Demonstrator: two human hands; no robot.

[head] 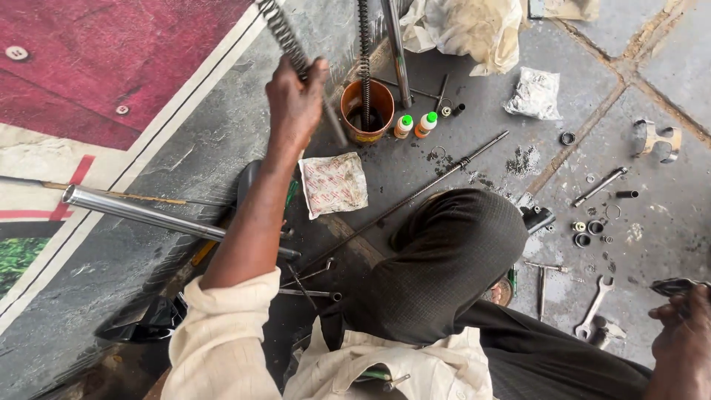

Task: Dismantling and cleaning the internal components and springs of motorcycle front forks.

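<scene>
My left hand (295, 100) is raised and closed around a long coil spring (278, 26) that slants up and off the top edge. Just right of it stands an orange-brown can (354, 111) with a second dark spring (364, 44) upright inside. My right hand (680, 337) sits at the lower right corner, fingers curled on a small dark metal part (672, 285). My knee (444, 259) in dark trousers fills the middle of the view. A spanner (596, 304) lies on the floor to the left of my right hand.
A chrome tube (141, 211) lies at the left and another (396, 44) leans by the can. Two small green-capped bottles (415, 124), a printed pouch (333, 184), a long thin rod (422, 191), rags (466, 26), several rings (586, 231) and a metal bracket (658, 138) lie on the grey floor.
</scene>
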